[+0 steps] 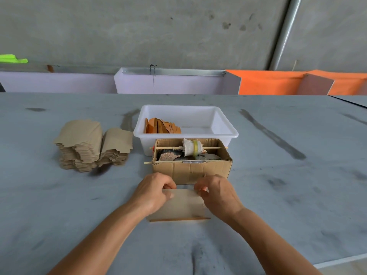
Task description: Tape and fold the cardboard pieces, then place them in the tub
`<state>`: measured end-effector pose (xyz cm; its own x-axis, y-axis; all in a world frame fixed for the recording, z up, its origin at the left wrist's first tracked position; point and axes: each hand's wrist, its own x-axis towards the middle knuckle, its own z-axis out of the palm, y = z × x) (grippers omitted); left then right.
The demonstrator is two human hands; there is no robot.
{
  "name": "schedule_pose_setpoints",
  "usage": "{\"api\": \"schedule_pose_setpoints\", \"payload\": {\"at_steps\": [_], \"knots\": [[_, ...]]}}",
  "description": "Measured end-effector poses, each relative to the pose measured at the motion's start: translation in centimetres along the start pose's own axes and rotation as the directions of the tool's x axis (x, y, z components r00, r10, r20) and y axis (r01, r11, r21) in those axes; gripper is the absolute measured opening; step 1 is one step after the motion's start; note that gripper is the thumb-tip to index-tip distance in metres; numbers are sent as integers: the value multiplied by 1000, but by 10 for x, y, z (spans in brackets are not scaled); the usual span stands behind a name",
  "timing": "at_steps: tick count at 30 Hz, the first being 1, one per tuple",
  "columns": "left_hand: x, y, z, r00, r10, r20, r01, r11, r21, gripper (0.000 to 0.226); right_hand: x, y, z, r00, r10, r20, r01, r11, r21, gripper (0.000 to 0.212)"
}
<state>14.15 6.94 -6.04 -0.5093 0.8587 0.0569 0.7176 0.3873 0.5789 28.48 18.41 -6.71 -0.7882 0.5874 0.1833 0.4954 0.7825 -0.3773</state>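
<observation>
A flat cardboard piece (183, 205) lies on the grey table right in front of me. My left hand (154, 192) grips its far left corner with curled fingers. My right hand (217, 192) pinches its far right corner. Behind it stands a brown cardboard box (191, 169) with two sticks across its top, one carrying a roll of tape (193, 148). The white tub (226, 129) stands behind the box and holds several folded cardboard pieces (161, 127) at its left end. Two stacks of flat cardboard blanks (91, 144) lie to the left.
The grey cloth-covered table (278, 185) stretches wide on both sides. Its near right edge (341, 261) shows at the bottom right. Low lilac and orange partitions (176, 83) stand along the far edge before a concrete wall.
</observation>
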Motion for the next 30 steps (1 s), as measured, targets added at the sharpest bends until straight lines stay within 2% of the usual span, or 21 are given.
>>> {"api": "schedule_pose_setpoints", "payload": {"at_steps": [5,14,19,22,24,27,30], "knots": [[-1,0,4,997,33,-65,-30,998,52,10,0,3,-1,999,24,47,-26,998,54,25],[-5,-5,9,977,180,-113,-164,977,136,12,5,3,2,989,-129,68,128,992,20,19],[-7,-8,5,951,294,-96,-270,941,205,10,4,5,5,976,-215,43,216,976,-16,23],[-11,-5,-1,893,447,-51,-410,855,318,15,-1,3,3,950,-312,-1,311,947,-82,19],[-14,2,-7,842,540,9,-481,743,466,18,-4,-1,0,924,-381,-26,371,911,-182,21],[-17,7,-12,798,592,113,-524,590,614,21,-7,-11,-5,889,-456,39,436,816,-380,23],[-21,4,-14,784,579,223,-554,492,671,26,-11,-16,-4,870,-477,129,479,753,-451,19]]}}
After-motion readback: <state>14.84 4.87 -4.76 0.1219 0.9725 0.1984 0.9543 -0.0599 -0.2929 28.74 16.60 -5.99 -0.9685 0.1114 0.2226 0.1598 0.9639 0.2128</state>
